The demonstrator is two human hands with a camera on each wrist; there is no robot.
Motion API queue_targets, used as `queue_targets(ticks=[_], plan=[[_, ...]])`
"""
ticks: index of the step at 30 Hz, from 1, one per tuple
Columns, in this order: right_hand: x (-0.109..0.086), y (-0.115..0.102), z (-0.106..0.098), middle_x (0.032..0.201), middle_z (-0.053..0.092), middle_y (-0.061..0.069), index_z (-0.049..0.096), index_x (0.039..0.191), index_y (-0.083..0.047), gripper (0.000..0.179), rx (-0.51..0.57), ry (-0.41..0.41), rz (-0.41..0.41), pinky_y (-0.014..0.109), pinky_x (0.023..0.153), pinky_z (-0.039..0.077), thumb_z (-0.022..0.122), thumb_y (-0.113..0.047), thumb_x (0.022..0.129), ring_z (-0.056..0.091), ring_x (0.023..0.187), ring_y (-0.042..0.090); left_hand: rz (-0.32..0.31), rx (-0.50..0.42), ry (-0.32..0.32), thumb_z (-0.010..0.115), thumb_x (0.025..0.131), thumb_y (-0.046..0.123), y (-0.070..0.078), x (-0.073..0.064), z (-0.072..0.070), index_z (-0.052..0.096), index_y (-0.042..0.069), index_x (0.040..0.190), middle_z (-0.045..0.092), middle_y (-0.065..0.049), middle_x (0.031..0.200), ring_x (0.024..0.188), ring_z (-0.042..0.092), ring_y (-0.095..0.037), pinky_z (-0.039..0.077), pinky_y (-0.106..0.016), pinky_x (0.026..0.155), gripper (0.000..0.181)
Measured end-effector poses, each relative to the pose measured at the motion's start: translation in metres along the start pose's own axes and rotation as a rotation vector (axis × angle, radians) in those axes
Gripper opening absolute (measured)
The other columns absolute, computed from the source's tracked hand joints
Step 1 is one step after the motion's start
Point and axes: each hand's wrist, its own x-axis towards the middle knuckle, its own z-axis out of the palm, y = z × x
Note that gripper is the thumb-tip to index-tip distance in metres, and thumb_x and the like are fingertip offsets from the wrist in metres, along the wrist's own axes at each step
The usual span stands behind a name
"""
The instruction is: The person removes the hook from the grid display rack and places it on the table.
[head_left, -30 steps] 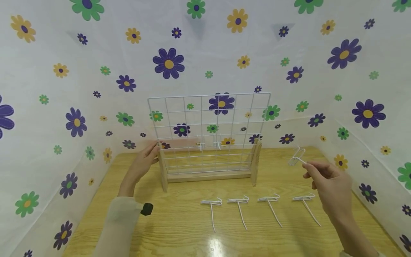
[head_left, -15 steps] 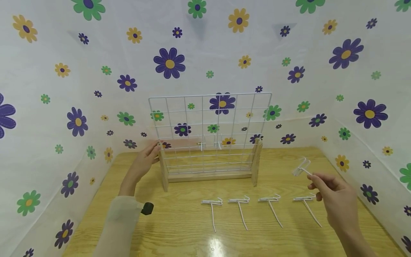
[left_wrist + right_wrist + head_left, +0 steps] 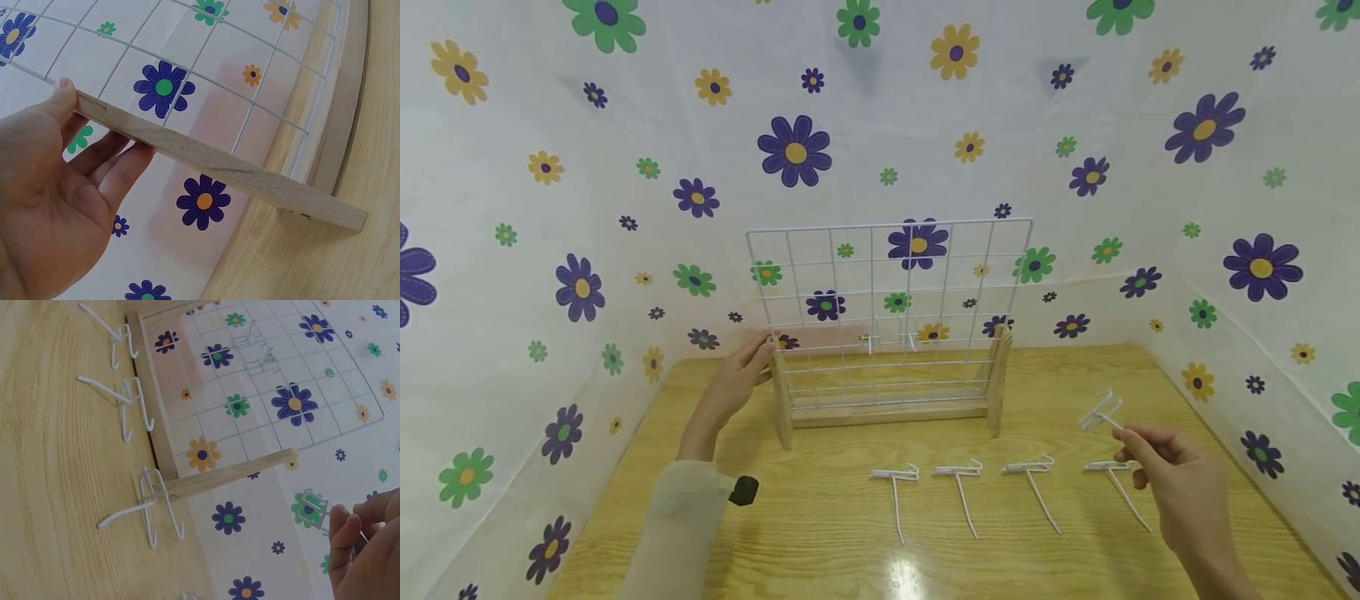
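A white wire grid panel [image 3: 891,287] stands upright in a wooden stand [image 3: 887,414]. My left hand [image 3: 730,383] grips the top of the stand's left upright [image 3: 212,156], thumb on one side and curled fingers on the other. Out to the right of the panel, my right hand [image 3: 1187,492] pinches the straight prong of a white wire hook [image 3: 1101,410] between thumb and fingers. Its double-bent back end points up and to the left, away from the hand. Two similar hooks [image 3: 869,337] hang near the middle of the grid.
Several more white wire hooks [image 3: 957,470] lie in a row on the wood-grain table [image 3: 820,508] in front of the stand, prongs toward me. The rightmost one is partly behind the right fingertips in the head view. Flower-printed sheeting [image 3: 730,125] encloses the back and sides.
My right hand has come down and slightly to the right with the hook, drawing nearer the row of hooks. The left hand keeps its hold on the upright.
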Motion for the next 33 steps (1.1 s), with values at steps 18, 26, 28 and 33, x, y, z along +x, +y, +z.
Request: queue_targets(ticks=[18, 26, 28, 33], plan=[[-0.010, 0.029, -0.011, 0.080, 0.075, -0.002, 0.077, 0.097, -0.008, 0.009, -0.054, -0.013, 0.160, 0.019, 0.053, 0.054, 0.076, -0.017, 0.097, 0.064, 0.067, 0.010, 0.004, -0.015, -0.005, 0.038, 0.111, 0.051, 0.000, -0.001, 0.001, 0.021, 0.009, 0.166, 0.017, -0.018, 0.170, 0.146, 0.038, -0.044, 0.041, -0.048, 0.115, 0.071], [-0.014, 0.039, -0.016, 0.082, 0.074, -0.006, 0.077, 0.100, -0.010, 0.014, -0.124, -0.036, 0.264, 0.022, 0.057, 0.056, 0.075, -0.024, 0.098, 0.065, 0.073, 0.009, -0.004, -0.015, 0.010, 0.040, 0.109, 0.054, -0.001, 0.001, 0.001, 0.023, 0.013, 0.166, 0.020, -0.015, 0.170, 0.144, 0.042, -0.041, 0.044, -0.045, 0.114, 0.072], [-0.014, 0.041, -0.015, 0.083, 0.074, -0.006, 0.077, 0.100, -0.011, 0.017, -0.158, -0.027, 0.298, 0.024, 0.059, 0.057, 0.077, -0.028, 0.097, 0.066, 0.075, 0.009, 0.001, -0.020, 0.006, 0.040, 0.109, 0.054, -0.001, 0.001, 0.001, 0.023, 0.012, 0.165, 0.020, -0.016, 0.169, 0.144, 0.042, -0.041, 0.044, -0.045, 0.113, 0.072], [-0.014, 0.047, -0.015, 0.084, 0.074, -0.006, 0.077, 0.098, -0.015, 0.014, -0.177, -0.014, 0.348, 0.026, 0.060, 0.057, 0.077, -0.028, 0.096, 0.066, 0.076, 0.009, 0.005, -0.019, 0.004, 0.040, 0.109, 0.054, 0.000, 0.000, 0.001, 0.023, 0.012, 0.165, 0.019, -0.017, 0.169, 0.144, 0.042, -0.043, 0.044, -0.046, 0.113, 0.073]])
